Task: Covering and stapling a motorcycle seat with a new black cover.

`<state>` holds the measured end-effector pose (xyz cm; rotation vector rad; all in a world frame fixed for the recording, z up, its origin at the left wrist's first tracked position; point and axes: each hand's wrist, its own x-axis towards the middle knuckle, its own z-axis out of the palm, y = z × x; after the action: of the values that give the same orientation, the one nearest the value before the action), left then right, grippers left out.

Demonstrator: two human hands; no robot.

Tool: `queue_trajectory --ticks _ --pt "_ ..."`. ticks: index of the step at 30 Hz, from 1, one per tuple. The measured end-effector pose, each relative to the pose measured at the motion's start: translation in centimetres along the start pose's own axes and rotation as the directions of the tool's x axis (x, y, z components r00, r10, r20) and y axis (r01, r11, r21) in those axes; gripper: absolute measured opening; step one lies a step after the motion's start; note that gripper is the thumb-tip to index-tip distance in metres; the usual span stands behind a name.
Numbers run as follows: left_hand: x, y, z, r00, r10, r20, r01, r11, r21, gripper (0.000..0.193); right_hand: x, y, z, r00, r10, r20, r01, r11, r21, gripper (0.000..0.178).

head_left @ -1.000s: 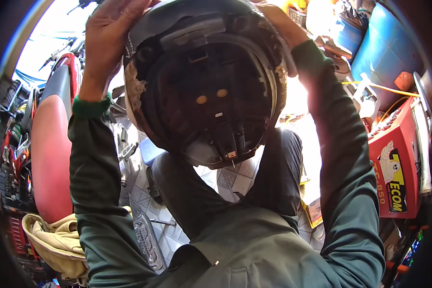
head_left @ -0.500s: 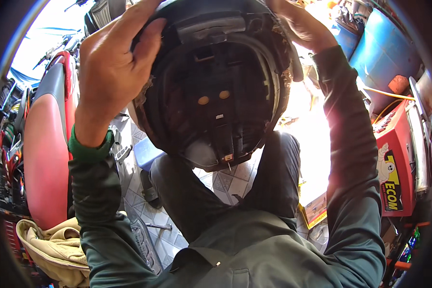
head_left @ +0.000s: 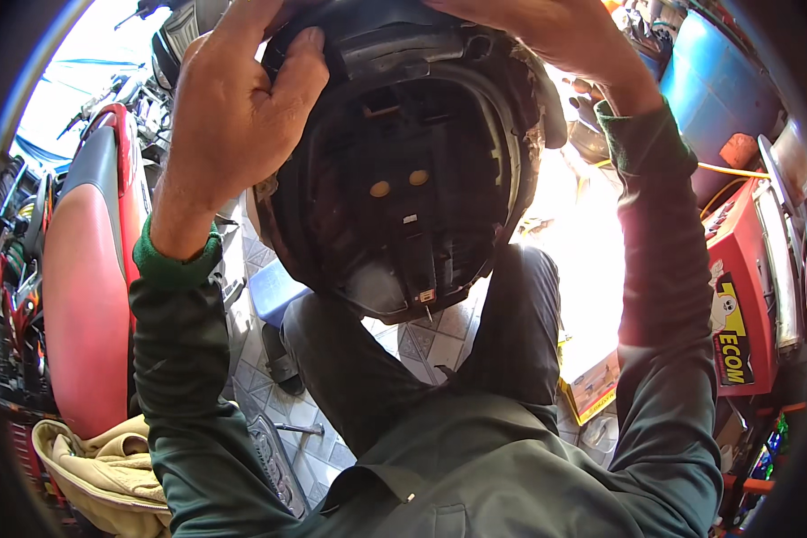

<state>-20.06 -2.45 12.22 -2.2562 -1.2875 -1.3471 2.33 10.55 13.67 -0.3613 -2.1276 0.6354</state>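
Over my knees stands a black motorcycle seat (head_left: pixel 403 233), its hollow plastic underside facing me. Two round orange pads and a narrow central strip show inside it, and ragged cover material runs along its rim. At the far left edge my left hand (head_left: pixel 242 125) is closed on the seat, thumb lying on the near side; its other fingers run behind or out of the picture. My right hand (head_left: pixel 556 36) bends over the far edge near the top of the picture, closed on it, with its fingertips mostly cut off or hidden.
A red and black seat (head_left: pixel 85 296) stands at left above a beige cloth (head_left: pixel 108 457). On the tiled floor are a blue container (head_left: pixel 276 291) and a yellow-edged box (head_left: pixel 594 386). A red box (head_left: pixel 749 296) and a blue barrel (head_left: pixel 717 90) stand at right.
My right hand has slid left along the seat's far edge. My left hand has shifted slightly right and down. The seat itself has barely moved.
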Motion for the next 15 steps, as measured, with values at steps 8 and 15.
queue_trajectory --ticks 8,15 --pt "0.9 -0.8 -1.5 0.976 0.128 0.174 -0.151 0.980 0.128 0.047 -1.7 1.4 3.2 0.906 -0.389 -0.165 0.374 0.920 -0.113 0.025" --pt "1.5 -0.7 -2.2 0.952 0.111 0.285 -0.148 0.982 0.113 0.052 -3.1 0.7 3.2 0.961 -0.126 -0.245 0.067 0.970 -0.233 0.031"
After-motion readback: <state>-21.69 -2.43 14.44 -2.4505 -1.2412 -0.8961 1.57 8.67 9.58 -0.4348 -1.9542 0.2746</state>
